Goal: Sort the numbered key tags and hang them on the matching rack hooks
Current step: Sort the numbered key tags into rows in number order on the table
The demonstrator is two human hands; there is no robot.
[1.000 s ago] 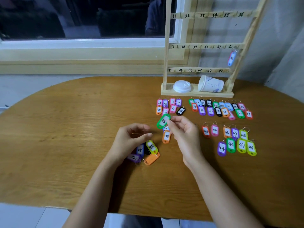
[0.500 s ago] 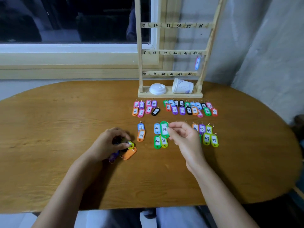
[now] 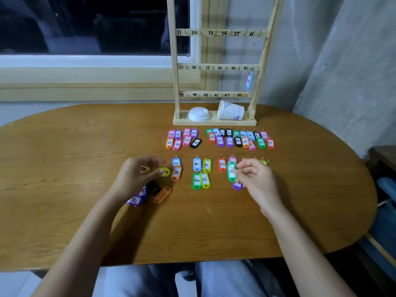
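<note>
Starting at the left, the left hand [image 3: 139, 174] curls over a yellow tag [image 3: 164, 172] and seems to pinch it, though the fingers hide the exact grip. A purple tag [image 3: 135, 200], a black tag [image 3: 153, 187] and an orange tag [image 3: 162, 195] lie loose just below it on the table [image 3: 64, 168]. Right of these, sorted tags lie paired by number: 38s, then 40s and 41s. Behind them stands the rack [image 3: 216, 67], with one hung tag [image 3: 248, 81] at hook 42, and a lid [image 3: 198, 114] and a tipped cup [image 3: 230, 110] on its base. Further right, the right hand [image 3: 255, 179] pinches a green tag [image 3: 231, 171] marked 43 by its long edge, just beside a red tag [image 3: 222, 164] of the same number; more tags lie partly hidden under that hand. Each tag looks light and stiff, likely slick on the varnished wood, so a pinch across the edges or at the ring should hold it — and the ring is what must go over a hook. They are small rounded oblongs of glossy plastic with white paper labels and thin wire rings; the rack is pale bare wood, its rails numbered by hand.
</note>
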